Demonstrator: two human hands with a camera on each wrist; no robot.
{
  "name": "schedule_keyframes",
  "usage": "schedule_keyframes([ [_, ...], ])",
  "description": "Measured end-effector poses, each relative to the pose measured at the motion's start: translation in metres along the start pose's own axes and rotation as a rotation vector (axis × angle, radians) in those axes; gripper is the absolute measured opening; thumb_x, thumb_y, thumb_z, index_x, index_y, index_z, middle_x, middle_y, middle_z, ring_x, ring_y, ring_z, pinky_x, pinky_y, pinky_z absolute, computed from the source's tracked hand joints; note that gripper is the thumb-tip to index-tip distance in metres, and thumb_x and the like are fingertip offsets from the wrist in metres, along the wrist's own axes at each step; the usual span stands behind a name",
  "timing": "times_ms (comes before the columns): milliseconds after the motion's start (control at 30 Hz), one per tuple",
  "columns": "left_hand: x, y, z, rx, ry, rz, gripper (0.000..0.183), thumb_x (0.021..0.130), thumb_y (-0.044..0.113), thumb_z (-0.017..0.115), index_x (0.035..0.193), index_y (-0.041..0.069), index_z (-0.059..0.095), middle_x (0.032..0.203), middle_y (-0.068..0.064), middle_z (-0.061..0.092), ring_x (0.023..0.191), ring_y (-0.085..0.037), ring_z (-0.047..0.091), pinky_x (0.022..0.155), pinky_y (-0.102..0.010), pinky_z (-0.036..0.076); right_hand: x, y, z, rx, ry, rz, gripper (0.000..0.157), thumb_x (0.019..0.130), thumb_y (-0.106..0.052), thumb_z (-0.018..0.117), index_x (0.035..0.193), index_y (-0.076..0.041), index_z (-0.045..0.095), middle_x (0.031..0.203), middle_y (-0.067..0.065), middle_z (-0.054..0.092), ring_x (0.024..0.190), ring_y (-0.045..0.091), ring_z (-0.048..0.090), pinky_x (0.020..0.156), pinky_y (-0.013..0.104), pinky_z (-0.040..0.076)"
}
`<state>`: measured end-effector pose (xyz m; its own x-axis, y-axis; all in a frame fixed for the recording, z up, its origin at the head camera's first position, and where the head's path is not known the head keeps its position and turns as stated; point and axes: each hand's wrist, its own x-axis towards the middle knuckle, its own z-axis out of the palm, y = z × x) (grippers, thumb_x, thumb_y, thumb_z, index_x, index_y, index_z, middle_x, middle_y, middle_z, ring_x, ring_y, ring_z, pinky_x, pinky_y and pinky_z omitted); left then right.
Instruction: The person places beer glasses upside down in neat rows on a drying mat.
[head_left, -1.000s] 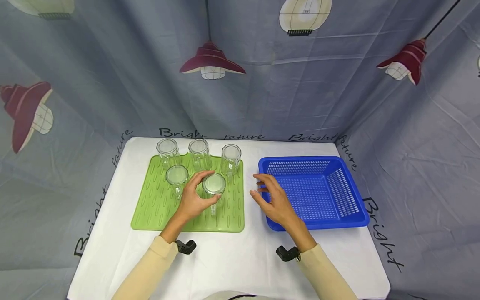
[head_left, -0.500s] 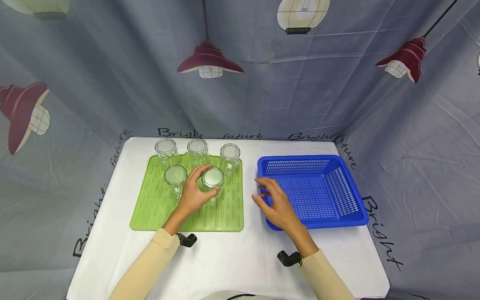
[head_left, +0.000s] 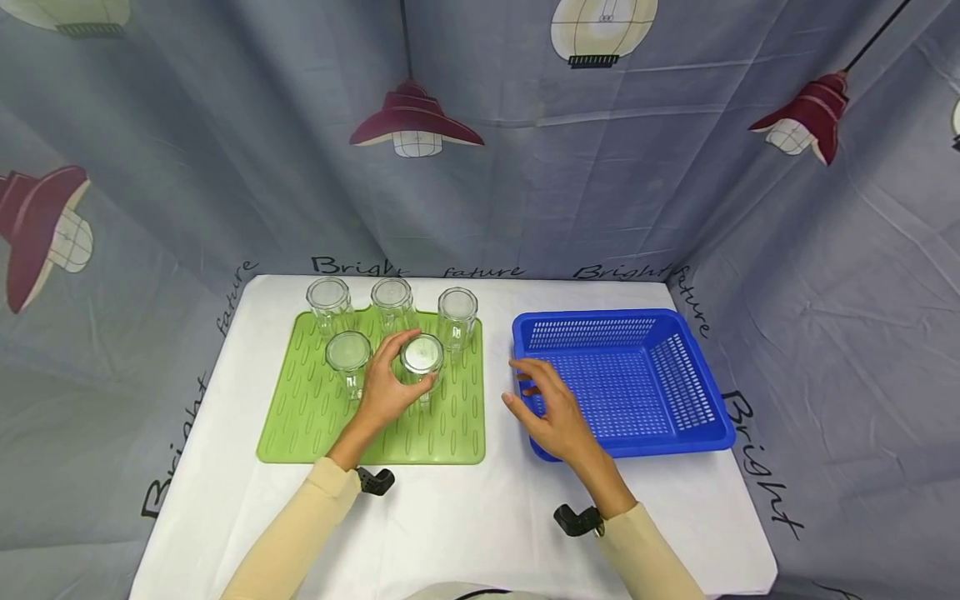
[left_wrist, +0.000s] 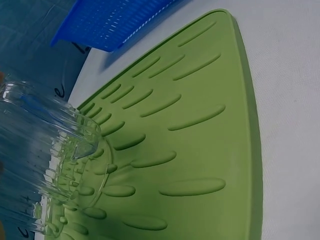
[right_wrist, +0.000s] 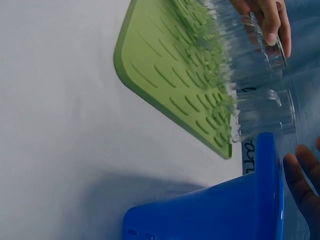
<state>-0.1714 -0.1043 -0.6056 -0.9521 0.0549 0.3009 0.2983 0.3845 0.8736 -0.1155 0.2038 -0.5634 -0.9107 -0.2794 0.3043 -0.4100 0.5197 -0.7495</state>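
Note:
My left hand [head_left: 386, 392] grips a clear glass mug [head_left: 422, 354] near its upturned base, thumb on the near side and fingers on the far side. The mug stands upside down over the green ridged mat [head_left: 450, 437], its handle toward me. In the left wrist view the mug's rim [left_wrist: 102, 185] is right at the mat's ridges. Just left of that hand is another upturned mug [head_left: 348, 354]. My right hand [head_left: 557, 412] hovers at the left edge of the blue basket [head_left: 600, 317], fingers loosely bent, with nothing in them.
Along the mat's back edge stand three more upturned mugs, a left one [head_left: 328, 296], a middle one [head_left: 392, 296] and a right one [head_left: 457, 307]. A white cloth [head_left: 480, 517] covers the table. Grey-blue curtains [head_left: 525, 200] hang behind and at both sides.
My left hand and the mug it grips have shifted a little toward the back of the mat. The right hand has dropped slightly toward me beside the basket.

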Motion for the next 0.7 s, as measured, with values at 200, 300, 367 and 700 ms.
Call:
schedule_keyframes([
  [200, 0.0020, -0.0005, -0.0014, 0.014, -0.024, -0.033, 0.082, 0.079, 0.018, 0.093, 0.153, 0.017, 0.058, 0.153, -0.009, 0.060, 0.139, -0.038, 0.060, 0.117, -0.065, 0.048, -0.0008, 0.0006, 0.0002, -0.005, -0.006, 0.006, 0.050, 0.101, -0.020, 0.075, 0.148, -0.015, 0.060, 0.147, 0.009, 0.061, 0.125, 0.033, 0.069, 0.096, 0.043, 0.067],
  [300, 0.0024, 0.0005, -0.0022, 0.016, -0.031, -0.039, 0.083, 0.079, 0.017, 0.093, 0.154, 0.020, 0.058, 0.154, -0.009, 0.059, 0.139, -0.039, 0.060, 0.118, -0.065, 0.047, -0.0011, 0.0013, 0.0008, -0.009, -0.002, 0.002, 0.050, 0.101, -0.019, 0.075, 0.148, -0.014, 0.060, 0.147, 0.010, 0.061, 0.124, 0.031, 0.069, 0.096, 0.044, 0.067],
  [367, 0.0025, 0.0010, -0.0025, 0.015, -0.032, -0.037, 0.083, 0.079, 0.017, 0.093, 0.154, 0.020, 0.058, 0.154, -0.009, 0.058, 0.139, -0.039, 0.059, 0.119, -0.066, 0.047, -0.0011, 0.0017, 0.0010, -0.012, 0.000, -0.002, 0.050, 0.101, -0.019, 0.075, 0.148, -0.014, 0.059, 0.147, 0.010, 0.061, 0.124, 0.031, 0.069, 0.095, 0.044, 0.067],
  [700, 0.0018, -0.0005, -0.0008, 0.024, -0.048, -0.030, 0.084, 0.081, 0.019, 0.092, 0.157, 0.015, 0.054, 0.158, -0.010, 0.056, 0.146, -0.039, 0.055, 0.123, -0.067, 0.042, -0.0013, -0.0004, 0.0009, 0.000, -0.006, 0.021, 0.049, 0.102, -0.021, 0.075, 0.148, -0.016, 0.060, 0.148, 0.009, 0.061, 0.125, 0.030, 0.068, 0.096, 0.044, 0.067],
])
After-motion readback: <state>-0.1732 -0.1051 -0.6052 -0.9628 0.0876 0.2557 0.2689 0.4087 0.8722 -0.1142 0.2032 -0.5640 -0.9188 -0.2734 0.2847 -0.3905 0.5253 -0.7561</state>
